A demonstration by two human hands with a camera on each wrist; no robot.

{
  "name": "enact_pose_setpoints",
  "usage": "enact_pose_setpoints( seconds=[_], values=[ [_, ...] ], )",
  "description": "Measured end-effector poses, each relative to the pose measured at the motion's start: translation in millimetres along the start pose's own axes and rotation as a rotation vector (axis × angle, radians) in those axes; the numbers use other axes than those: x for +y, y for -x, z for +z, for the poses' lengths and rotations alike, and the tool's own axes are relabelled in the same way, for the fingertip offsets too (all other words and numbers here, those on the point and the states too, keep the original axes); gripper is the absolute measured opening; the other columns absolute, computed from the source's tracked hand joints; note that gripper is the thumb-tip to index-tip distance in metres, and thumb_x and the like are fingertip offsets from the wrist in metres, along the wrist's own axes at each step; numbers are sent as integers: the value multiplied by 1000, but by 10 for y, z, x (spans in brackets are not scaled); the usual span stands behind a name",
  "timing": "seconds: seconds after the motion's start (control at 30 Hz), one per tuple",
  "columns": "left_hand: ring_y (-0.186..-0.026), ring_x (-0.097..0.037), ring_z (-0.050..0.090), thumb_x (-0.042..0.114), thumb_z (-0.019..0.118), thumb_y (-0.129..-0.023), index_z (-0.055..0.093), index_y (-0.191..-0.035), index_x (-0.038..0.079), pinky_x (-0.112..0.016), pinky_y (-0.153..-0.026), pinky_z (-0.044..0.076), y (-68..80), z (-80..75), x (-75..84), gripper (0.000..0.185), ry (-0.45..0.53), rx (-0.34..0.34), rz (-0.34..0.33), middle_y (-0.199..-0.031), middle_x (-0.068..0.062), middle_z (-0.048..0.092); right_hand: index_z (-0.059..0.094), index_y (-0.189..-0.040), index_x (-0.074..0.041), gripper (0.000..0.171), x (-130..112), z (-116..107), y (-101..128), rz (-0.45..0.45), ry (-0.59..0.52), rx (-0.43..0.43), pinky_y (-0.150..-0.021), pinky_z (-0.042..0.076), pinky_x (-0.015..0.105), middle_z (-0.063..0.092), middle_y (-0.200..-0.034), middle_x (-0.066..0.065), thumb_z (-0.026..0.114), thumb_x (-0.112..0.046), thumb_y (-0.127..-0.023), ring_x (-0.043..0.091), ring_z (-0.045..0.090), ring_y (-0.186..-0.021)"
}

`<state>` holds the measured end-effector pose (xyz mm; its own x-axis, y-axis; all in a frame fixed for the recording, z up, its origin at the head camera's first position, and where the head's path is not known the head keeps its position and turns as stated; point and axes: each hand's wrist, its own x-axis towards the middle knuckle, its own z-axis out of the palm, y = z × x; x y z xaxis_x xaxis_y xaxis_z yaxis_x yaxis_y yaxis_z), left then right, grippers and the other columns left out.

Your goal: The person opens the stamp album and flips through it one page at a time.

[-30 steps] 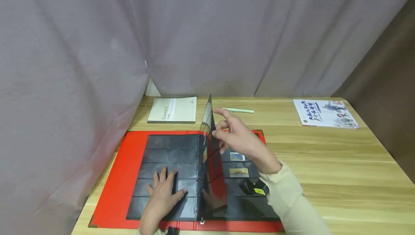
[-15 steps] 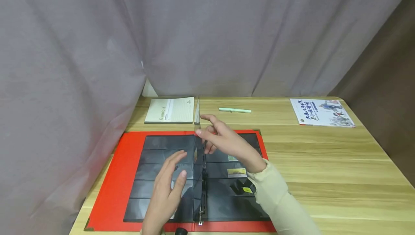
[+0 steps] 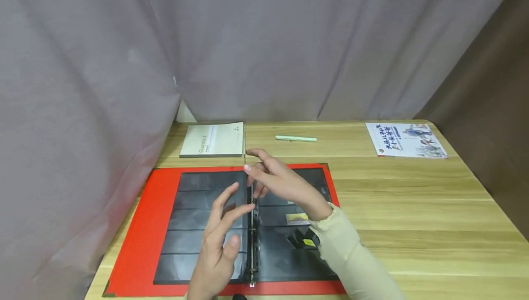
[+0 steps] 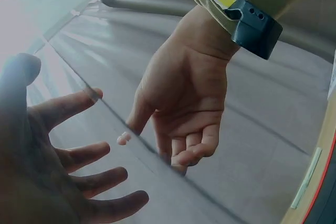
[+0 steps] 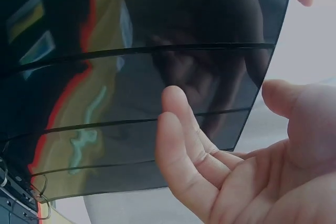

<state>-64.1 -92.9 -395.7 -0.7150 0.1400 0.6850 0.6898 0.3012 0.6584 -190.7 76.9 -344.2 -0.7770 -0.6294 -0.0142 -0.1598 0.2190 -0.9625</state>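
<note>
A red-covered ring binder (image 3: 136, 240) lies open with black pocket pages. One dark translucent page (image 5: 131, 93) stands almost upright at the rings; the head view shows it nearly edge-on. My right hand (image 3: 274, 178) is at this page's right side, fingers (image 5: 173, 129) near its surface and the thumb tip at its free edge. Over the binder's left page, my left hand (image 3: 219, 240) is raised with spread fingers, holding nothing, beside the upright page. A yellowish stamp (image 3: 297, 219) sits in a right-hand page pocket, another partly hidden behind the right forearm.
Behind the binder lie a pale notebook (image 3: 212, 140) and a light green pen (image 3: 295, 138). A white illustrated booklet (image 3: 407, 140) is at the far right of the wooden table (image 3: 413, 212). Grey curtains (image 3: 256, 47) hang at the back and left.
The upright page has swung left from a rightward lean to nearly vertical, and my right hand has moved left along with it. My left hand has lifted off the left page towards it.
</note>
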Motion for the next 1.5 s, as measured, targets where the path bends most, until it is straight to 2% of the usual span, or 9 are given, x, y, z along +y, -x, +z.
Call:
enact_pose_setpoints(
  seconds=[0.1,0.23,0.33,0.53,0.77,0.9,1.03,1.3,1.5],
  values=[
    [-140,-37,37,30,36,-110,61,-135,11,-39,-109,35,2,3,-12,41,11,16,2,-156,-18,36,27,-156,-7,61,10,-19,30,-2,5,5,-73,59,45,65,-100,20,52,-32,-106,33,68,-75],
    [-140,-36,37,31,36,-110,60,-135,12,-51,-108,34,27,-25,-8,40,-6,39,-23,-156,-17,37,30,-156,-7,60,30,-87,118,1,28,50,-74,59,44,65,-101,20,54,-29,-106,32,69,-75],
    [-140,-36,38,33,35,-110,59,-136,10,-52,-109,31,52,-46,-8,42,-20,59,-19,-154,-18,39,35,-154,-7,59,58,-160,213,-2,66,85,-74,59,42,65,-100,15,58,-28,-104,28,68,-74],
    [-139,-36,39,33,36,-109,57,-137,2,-37,-115,25,83,-72,-42,46,-4,98,39,-150,-25,42,45,-148,-3,51,178,-323,404,-44,90,155,-76,58,43,65,-98,11,61,-19,-103,26,67,-74],
    [-138,-35,41,36,34,-109,56,-134,-6,-37,-115,27,100,-99,-82,53,-2,140,143,-146,-29,44,51,-141,2,44,326,-504,520,-89,114,241,-72,59,39,65,-96,16,62,-8,-100,25,68,-72],
    [-136,-33,43,36,36,-109,57,-130,-10,-36,-113,30,86,-115,-99,55,-2,182,221,-143,-30,47,51,-141,3,45,374,-590,568,-80,167,295,-71,58,35,65,-97,17,64,-8,-99,21,68,-72],
    [-133,-32,46,35,40,-108,58,-126,-13,-35,-111,33,90,-157,-108,54,-10,223,257,-139,-29,50,50,-141,4,46,431,-662,594,-59,211,327,-72,58,35,65,-98,17,64,-10,-100,20,68,-74],
    [-130,-30,48,32,45,-106,60,-123,-13,-33,-109,36,211,-271,-144,50,-56,232,195,-137,-29,51,51,-139,5,44,586,-772,597,-56,314,335,-71,58,39,66,-97,12,64,-11,-100,19,67,-75],
    [-131,-30,47,25,49,-103,59,-122,-14,-32,-110,35,296,-281,-149,44,-27,261,151,-138,-27,50,52,-139,4,45,675,-857,597,12,423,372,-71,54,38,68,-101,13,64,-13,-99,23,66,-83]
  ],
)
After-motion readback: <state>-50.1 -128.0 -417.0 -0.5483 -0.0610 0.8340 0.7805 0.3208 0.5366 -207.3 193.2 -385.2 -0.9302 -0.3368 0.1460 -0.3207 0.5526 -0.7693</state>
